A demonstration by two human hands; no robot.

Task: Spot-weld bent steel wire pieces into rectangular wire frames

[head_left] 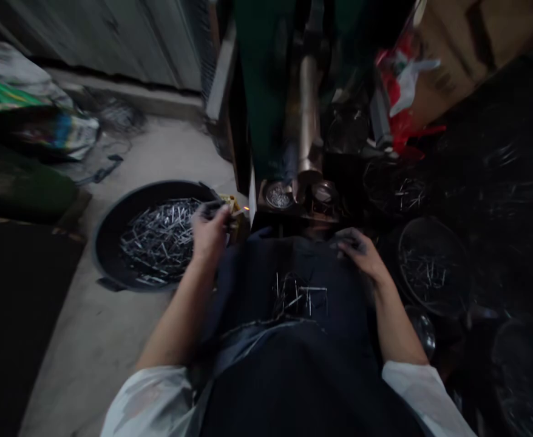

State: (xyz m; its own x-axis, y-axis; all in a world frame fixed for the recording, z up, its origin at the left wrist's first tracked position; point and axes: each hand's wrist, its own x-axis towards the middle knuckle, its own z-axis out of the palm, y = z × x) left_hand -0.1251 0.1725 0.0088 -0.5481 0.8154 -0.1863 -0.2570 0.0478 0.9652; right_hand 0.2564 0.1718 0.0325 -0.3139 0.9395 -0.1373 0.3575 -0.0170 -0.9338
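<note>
My left hand [209,230] is raised beside a black round tub [107,243] full of thin metal pins [161,237]; its blackened fingers are pinched together at the tub's right rim, on something I cannot make out. My right hand [360,250] rests on the dark apron [257,285] over my lap, fingers curled, with what may be a pin under the fingertips. A small heap of metal pins [299,294] lies on the apron between my arms. Ahead stands a press machine [309,121] with a brass-coloured ram above round dies [279,195].
Dark round baskets with pins [430,267] stand to the right, another [400,191] behind. Red and white plastic bags [403,91] hang by a cardboard box. Coloured sacks [43,127] lie at the left on the concrete floor [112,340], near a dark mat [11,315].
</note>
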